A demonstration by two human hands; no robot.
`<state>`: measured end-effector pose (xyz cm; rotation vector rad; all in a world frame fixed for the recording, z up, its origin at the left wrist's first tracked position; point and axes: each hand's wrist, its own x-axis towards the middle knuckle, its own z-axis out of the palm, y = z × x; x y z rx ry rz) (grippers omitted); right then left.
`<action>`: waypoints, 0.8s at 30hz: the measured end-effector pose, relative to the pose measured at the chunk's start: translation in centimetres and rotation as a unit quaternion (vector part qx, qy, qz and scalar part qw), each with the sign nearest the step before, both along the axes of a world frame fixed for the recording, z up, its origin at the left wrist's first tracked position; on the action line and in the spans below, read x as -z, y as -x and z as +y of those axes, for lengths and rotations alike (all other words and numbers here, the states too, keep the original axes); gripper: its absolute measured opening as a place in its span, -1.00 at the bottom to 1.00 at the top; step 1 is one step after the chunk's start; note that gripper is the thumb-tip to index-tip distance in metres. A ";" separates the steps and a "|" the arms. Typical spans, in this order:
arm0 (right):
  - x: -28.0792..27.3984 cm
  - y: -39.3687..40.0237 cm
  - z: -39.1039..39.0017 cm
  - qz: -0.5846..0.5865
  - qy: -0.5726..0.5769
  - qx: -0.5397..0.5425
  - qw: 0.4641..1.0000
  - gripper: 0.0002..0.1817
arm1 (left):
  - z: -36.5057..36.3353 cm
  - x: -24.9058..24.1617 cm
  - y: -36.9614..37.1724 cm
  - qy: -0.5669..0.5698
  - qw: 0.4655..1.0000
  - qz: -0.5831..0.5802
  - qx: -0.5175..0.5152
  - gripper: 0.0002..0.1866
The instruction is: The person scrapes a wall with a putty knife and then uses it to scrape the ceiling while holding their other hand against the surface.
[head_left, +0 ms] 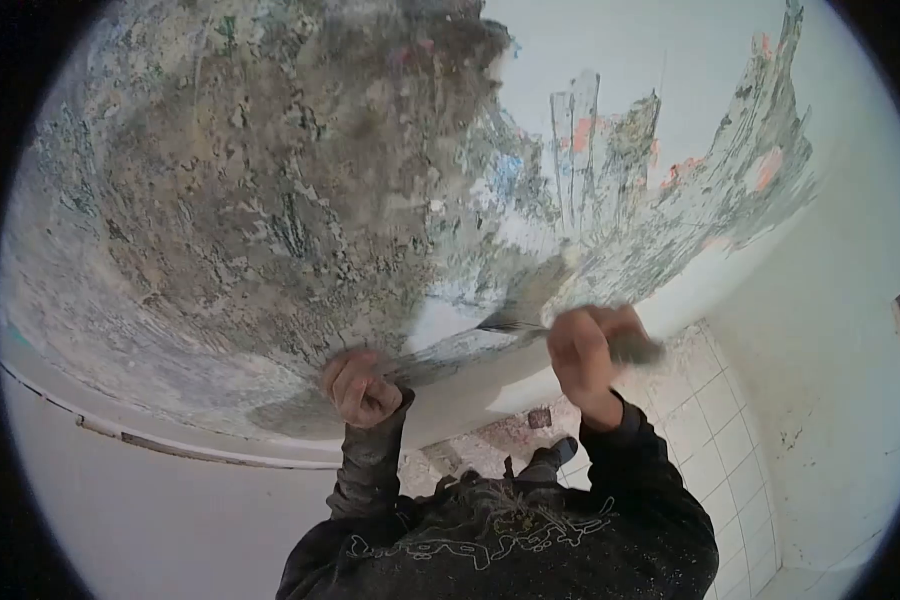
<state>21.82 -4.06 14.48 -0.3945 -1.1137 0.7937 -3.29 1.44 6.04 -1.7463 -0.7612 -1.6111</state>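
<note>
My right hand (pixel 582 352) is closed round the handle of a scraper-like tool (pixel 638 349), which is blurred. The tool's thin dark end points left, against the lower part of the wall (pixel 460 318). To the left, my left hand (pixel 360 388) is curled close to the lower edge of the rough grey-brown surface (pixel 270 230). Whatever its fingers hold, if anything, is hidden. White areas border the rough surface at the upper right, with streaks and small orange and blue patches between.
Below the wall lies a tiled floor (pixel 705 415) with a small dark square object (pixel 539 418) and my shoe (pixel 567 449). A pale side wall (pixel 830 350) stands at the right. A ledge with a broken strip (pixel 170 444) runs along the lower left.
</note>
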 end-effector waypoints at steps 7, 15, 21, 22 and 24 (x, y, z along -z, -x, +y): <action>-3.5 1.2 -0.3 -0.091 -0.235 0.191 0.949 -0.70 | 0.6 -0.2 -0.6 -0.025 0.999 -0.028 0.020 -0.59; -4.0 0.9 -1.0 -0.366 0.111 0.188 0.905 -0.92 | 0.5 0.2 -0.1 -0.034 0.997 -0.054 0.033 -0.63; -3.8 -0.2 -2.3 -0.229 -0.042 0.220 0.947 -0.82 | 0.5 0.3 -0.1 -0.034 0.998 -0.056 0.015 -0.66; -4.2 -0.6 -3.2 -0.255 -0.071 0.234 0.935 -0.80 | 0.7 0.2 -0.1 -0.039 0.997 -0.057 0.019 -0.66; -4.8 -1.4 -4.1 -0.255 -0.121 0.226 0.932 -0.76 | 0.7 0.1 -0.1 -0.041 0.997 -0.053 0.036 -0.66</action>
